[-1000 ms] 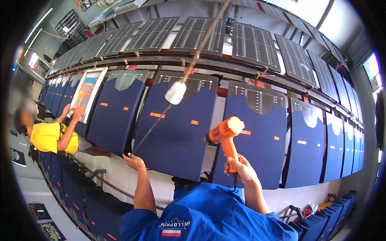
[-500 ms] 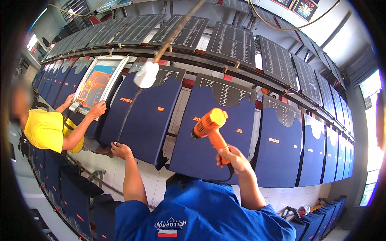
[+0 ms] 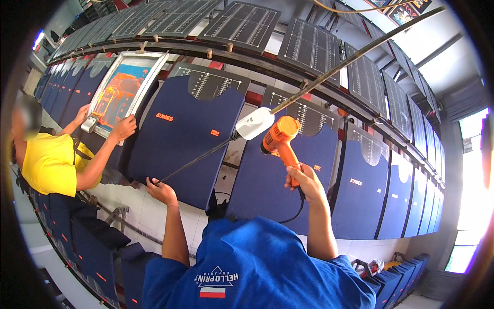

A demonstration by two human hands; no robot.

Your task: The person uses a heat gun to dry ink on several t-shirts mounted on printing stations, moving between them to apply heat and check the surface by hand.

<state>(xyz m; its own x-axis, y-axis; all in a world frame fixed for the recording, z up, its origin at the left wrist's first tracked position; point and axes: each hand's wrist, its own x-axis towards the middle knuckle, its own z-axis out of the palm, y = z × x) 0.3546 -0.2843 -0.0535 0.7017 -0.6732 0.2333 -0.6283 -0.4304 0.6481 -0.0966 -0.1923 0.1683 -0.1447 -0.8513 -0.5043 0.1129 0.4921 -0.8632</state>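
My right hand (image 3: 307, 181) grips an orange heat gun (image 3: 284, 147) by its handle, its nozzle turned left above a navy shirt panel (image 3: 257, 190). A black cord (image 3: 296, 213) trails down from the handle. In my left hand (image 3: 162, 191), near the lower edge of another navy shirt panel (image 3: 180, 129) with small orange print, the fingers close on a thin black cable (image 3: 193, 160). That cable runs up to a white power socket (image 3: 254, 124) hanging at the end of a long brown cord or pole (image 3: 355, 59). Both panels lie on dark, ruled printing boards (image 3: 206, 85).
To the left, a co-worker in a yellow shirt (image 3: 49, 162) holds a framed printing screen (image 3: 135, 100) over a board. Further boards with navy panels (image 3: 360, 190) stretch right. Behind a dark rail stand bare black boards (image 3: 242, 28). More navy panels (image 3: 95, 247) line the lower left.
The white socket has swung right, from over the left panel to beside the heat gun, and its brown cord or pole now slants right. The heat gun has shifted slightly right.
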